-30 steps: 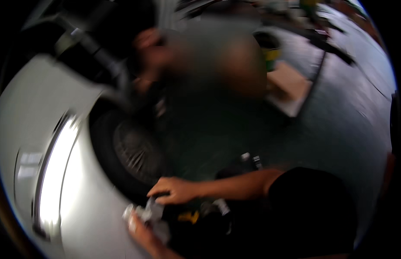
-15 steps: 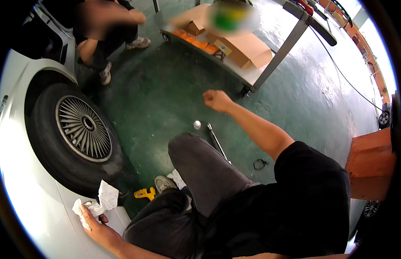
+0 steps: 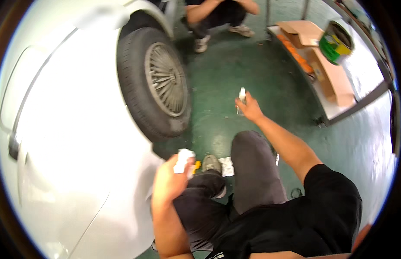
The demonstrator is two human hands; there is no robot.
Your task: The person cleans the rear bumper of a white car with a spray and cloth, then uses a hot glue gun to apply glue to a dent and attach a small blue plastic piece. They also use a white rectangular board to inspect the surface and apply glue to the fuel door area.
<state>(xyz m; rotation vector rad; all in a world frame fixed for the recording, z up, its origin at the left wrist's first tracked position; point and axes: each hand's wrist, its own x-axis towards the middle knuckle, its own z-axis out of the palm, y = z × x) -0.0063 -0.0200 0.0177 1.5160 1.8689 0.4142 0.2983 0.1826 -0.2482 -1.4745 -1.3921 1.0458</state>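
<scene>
I crouch beside a white car (image 3: 71, 142), close to its wheel (image 3: 159, 84). My left hand (image 3: 170, 179) is closed on a crumpled white cloth (image 3: 183, 159), held against the lower edge of the car's panel. Stretched out over the green floor (image 3: 235, 56), my right hand (image 3: 250, 108) grips a small white bottle (image 3: 242, 95) upright. My grey-trousered knee (image 3: 252, 164) lies between both arms.
Another white cloth (image 3: 227, 166) and a small yellow object (image 3: 196, 164) lie on the floor by my shoe. A second person crouches at the top (image 3: 222, 15). At right stands a low rack (image 3: 338, 108) with cardboard boxes (image 3: 328, 71) and a green-labelled paint can (image 3: 337, 42).
My right hand has picked the small white bottle up off the floor. My left hand with the cloth has lifted higher against the car panel. The view has swung toward the car.
</scene>
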